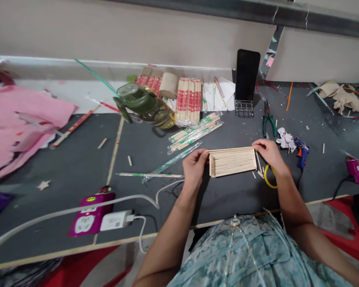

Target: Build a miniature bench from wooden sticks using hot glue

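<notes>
A flat panel of wooden sticks (232, 161) laid side by side lies on the dark grey table (77, 167). My left hand (195, 167) grips its left end with curled fingers. At the far right corner of the panel, my right hand (268, 153) pinches its edge. Both hands rest low on the table top, one at each end of the panel.
Packs of wrapped chopsticks (189, 99), loose wrapped pairs (196, 133), a green jug (143, 104), a phone in a wire stand (247, 79), green pliers (268, 119), a blue glue gun (301, 153), a purple power strip (91, 213) with white cable, pink fabric (20, 127).
</notes>
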Tool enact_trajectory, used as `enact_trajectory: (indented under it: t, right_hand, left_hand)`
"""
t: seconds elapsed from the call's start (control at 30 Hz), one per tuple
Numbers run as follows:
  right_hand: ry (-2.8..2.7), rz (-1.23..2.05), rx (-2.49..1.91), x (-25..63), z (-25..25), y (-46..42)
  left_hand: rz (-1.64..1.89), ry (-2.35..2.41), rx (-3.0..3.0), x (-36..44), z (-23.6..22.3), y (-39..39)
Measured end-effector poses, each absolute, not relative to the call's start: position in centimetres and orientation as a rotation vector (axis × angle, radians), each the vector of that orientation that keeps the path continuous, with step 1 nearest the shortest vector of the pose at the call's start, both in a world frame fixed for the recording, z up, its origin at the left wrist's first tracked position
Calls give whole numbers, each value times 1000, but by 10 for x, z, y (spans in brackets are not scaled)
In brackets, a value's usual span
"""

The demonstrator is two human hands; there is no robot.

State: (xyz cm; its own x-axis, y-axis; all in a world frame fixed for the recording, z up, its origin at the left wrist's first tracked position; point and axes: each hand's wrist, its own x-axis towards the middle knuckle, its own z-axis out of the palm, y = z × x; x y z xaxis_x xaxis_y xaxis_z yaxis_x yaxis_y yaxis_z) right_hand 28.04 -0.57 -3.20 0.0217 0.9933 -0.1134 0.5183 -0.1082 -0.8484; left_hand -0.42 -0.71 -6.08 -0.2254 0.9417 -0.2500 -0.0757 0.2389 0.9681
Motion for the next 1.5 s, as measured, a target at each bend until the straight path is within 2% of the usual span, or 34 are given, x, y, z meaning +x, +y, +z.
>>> enact_trajectory:
  t: [0.43, 0.63, 0.9, 1.5]
  right_hand:
    - [-1554, 944, -1671, 276, -25, -8]
    - [-1558, 749, -1638, 275, -13, -13]
    - [-1551, 661, -1560, 274, 1, -22]
    - [-1585, 632, -1595, 272, 8, -24]
  left_hand:
    - [1175, 1411, 894, -10, -58, -11]
    - [1174, 1423, 881, -11, -59, -10]
    - [1179, 1421, 836, -11, -59, -10]
    - [1172, 1443, 814, -8, -60, -10]
